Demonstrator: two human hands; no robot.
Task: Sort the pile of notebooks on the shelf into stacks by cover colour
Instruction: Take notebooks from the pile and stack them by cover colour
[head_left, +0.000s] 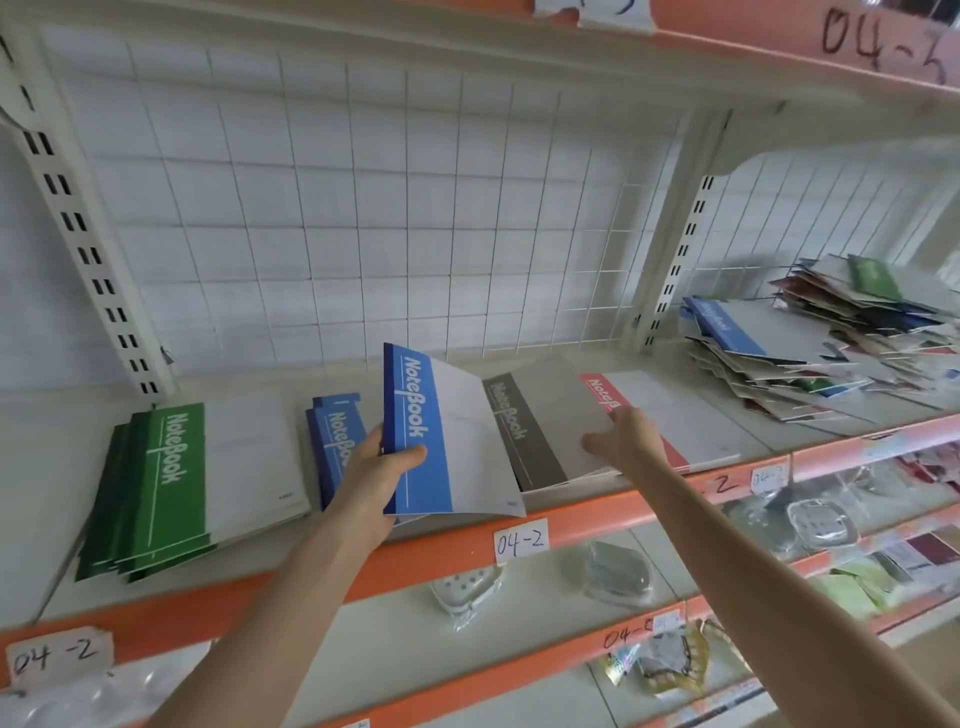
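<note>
"NoteBook" in white on spine band of green-and-white notebook (179, 467), blue-and-white notebook (415, 415), grey-and-white notebook (511, 421); partly covered on red-and-white notebook (602, 395). Handwritten "04-2" on white paper tag (521, 540) on orange shelf edge (597, 519), again on left paper tag (57, 657). "04-3" handwritten on upper orange shelf edge (883, 47).

Two forearms are showing in the head view, both bare from the lower frame edge to the wrist; no sleeve is covering either. The left hand (375, 470) is wearing no glove, ring or watch. The right hand (626, 437) is likewise wearing nothing. No markings are appearing on either arm. Fingernail detail is blurring out.
</note>
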